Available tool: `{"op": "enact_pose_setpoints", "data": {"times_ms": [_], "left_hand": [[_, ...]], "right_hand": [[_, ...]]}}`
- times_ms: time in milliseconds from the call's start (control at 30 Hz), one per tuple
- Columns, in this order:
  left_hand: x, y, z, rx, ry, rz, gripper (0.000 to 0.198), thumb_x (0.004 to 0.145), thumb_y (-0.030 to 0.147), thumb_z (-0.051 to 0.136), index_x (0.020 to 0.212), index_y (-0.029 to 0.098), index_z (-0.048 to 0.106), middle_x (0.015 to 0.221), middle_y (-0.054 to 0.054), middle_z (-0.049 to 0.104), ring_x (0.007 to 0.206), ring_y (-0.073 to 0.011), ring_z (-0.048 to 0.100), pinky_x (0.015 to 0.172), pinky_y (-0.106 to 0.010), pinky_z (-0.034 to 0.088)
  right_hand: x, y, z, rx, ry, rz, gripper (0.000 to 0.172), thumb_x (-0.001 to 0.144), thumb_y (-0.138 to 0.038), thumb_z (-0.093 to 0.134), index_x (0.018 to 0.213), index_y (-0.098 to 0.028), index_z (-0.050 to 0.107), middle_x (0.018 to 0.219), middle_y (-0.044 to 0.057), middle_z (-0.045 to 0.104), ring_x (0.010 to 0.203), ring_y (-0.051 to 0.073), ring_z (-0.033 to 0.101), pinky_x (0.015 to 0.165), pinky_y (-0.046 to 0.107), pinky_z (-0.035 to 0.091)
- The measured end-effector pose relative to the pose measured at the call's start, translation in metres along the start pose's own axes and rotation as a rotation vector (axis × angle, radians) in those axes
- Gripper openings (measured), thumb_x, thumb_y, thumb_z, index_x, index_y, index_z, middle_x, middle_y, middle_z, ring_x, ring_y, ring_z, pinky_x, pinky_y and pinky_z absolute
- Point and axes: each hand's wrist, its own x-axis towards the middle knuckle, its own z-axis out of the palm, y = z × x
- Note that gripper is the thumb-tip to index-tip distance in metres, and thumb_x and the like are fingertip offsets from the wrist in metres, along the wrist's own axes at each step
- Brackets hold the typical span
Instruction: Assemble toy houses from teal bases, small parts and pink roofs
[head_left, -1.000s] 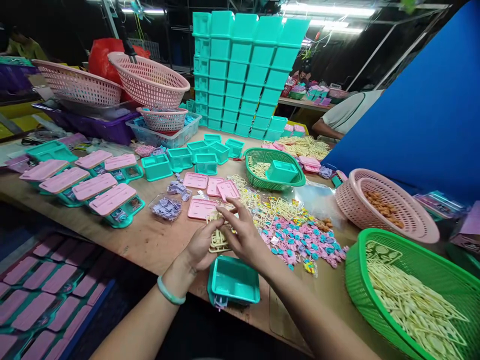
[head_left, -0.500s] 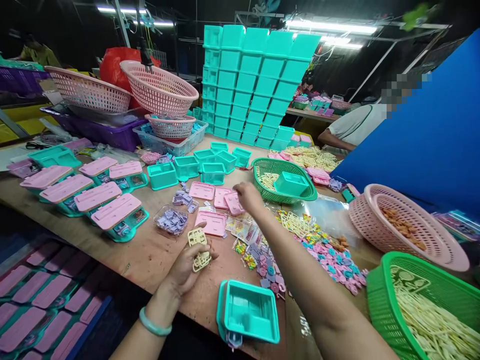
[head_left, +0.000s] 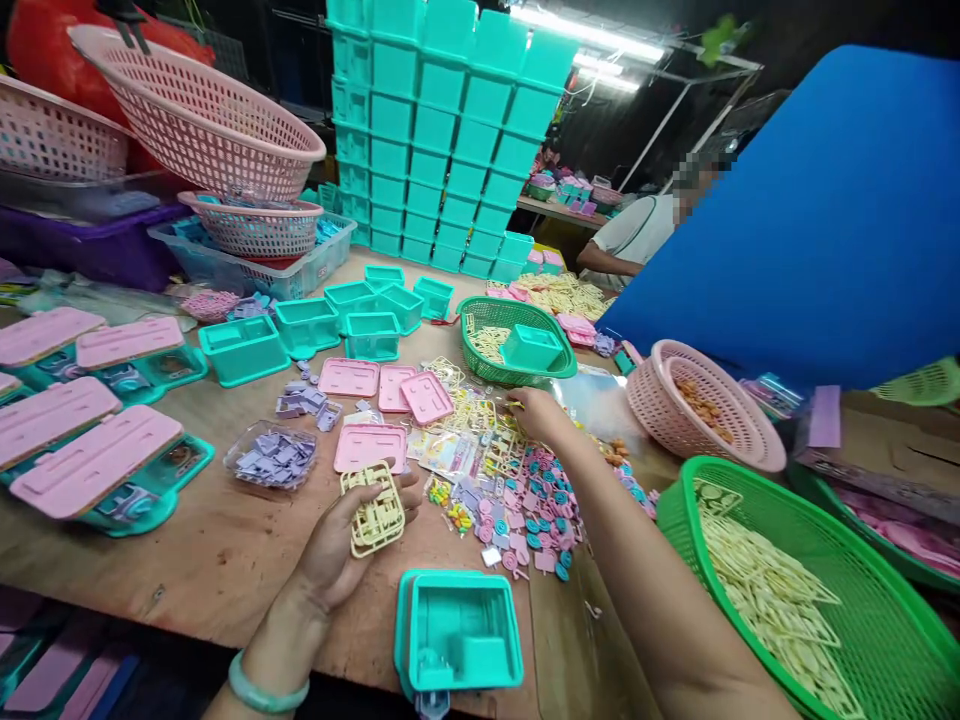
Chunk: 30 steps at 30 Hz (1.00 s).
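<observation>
My left hand (head_left: 337,540), with a jade-green bangle on the wrist, holds cream plastic frames (head_left: 373,508) upright above the table. My right hand (head_left: 534,412) reaches over the pile of small parts; its fingertips are pressed together by cream frames (head_left: 487,415), and what they hold is too small to make out. An open teal box (head_left: 459,630) sits at the table's front edge. Pink lids (head_left: 370,447) lie behind my left hand. Pink, blue and purple pieces (head_left: 536,510) are spread below my right hand.
A clear tub of purple parts (head_left: 274,455) stands at left, near lidded boxes (head_left: 97,460). Teal boxes (head_left: 450,150) form a tall stack behind. Green baskets (head_left: 825,560) and a pink basket (head_left: 705,405) stand at right. A person (head_left: 634,235) sits beyond the blue panel (head_left: 780,220).
The view has shifted right. My right hand has left the pink lids and moved right to the cream frames. The frames in my left hand now face the camera more.
</observation>
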Motion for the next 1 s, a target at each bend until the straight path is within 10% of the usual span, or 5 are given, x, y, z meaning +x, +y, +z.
{"op": "enact_pose_setpoints", "data": {"times_ms": [167,367,600,767,1000], "left_hand": [[0.005,-0.011,0.019,0.051,-0.063,-0.034,0.035,0.089,0.014,0.052,0.118,0.004,0.069,0.119,-0.018,0.075,0.094,-0.0242,0.076,0.079,-0.03,0.062],[0.001,-0.012,0.02,0.058,-0.033,0.0,0.028,0.087,0.013,0.056,0.108,0.005,0.072,0.107,-0.017,0.078,0.086,-0.0249,0.077,0.078,-0.034,0.063],[0.001,-0.017,0.044,0.004,0.003,-0.033,0.039,0.083,0.004,0.058,0.121,0.007,0.065,0.086,-0.012,0.079,0.072,-0.0224,0.076,0.071,-0.035,0.063],[-0.001,-0.016,0.036,0.035,0.004,0.009,0.042,0.084,0.004,0.06,0.125,0.007,0.063,0.092,-0.014,0.08,0.076,-0.0239,0.077,0.073,-0.035,0.064],[0.004,-0.014,0.033,0.056,-0.042,0.01,0.022,0.084,0.004,0.062,0.104,0.007,0.071,0.095,-0.014,0.08,0.078,-0.0228,0.077,0.071,-0.031,0.063]], "right_hand": [[-0.013,0.002,0.015,0.025,-0.028,0.018,0.031,0.082,-0.034,0.072,0.112,-0.023,0.074,0.119,0.008,0.07,0.11,0.028,0.057,0.089,0.034,0.042],[-0.01,0.0,0.013,0.109,-0.043,0.083,0.019,0.085,-0.036,0.066,0.087,-0.018,0.074,0.085,0.004,0.07,0.09,0.022,0.059,0.079,0.03,0.041],[0.006,-0.024,0.025,0.194,0.05,0.125,0.034,0.073,-0.029,0.076,0.107,-0.026,0.074,0.121,0.011,0.066,0.114,0.033,0.052,0.094,0.044,0.039],[0.018,-0.03,0.022,0.416,0.067,0.129,0.016,0.07,-0.027,0.078,0.082,-0.018,0.075,0.094,0.009,0.072,0.1,0.03,0.062,0.088,0.039,0.045],[-0.032,-0.012,-0.008,0.852,0.139,0.021,0.059,0.092,-0.065,0.048,0.108,-0.016,0.075,0.087,0.008,0.073,0.076,0.021,0.07,0.075,0.039,0.06]]}}
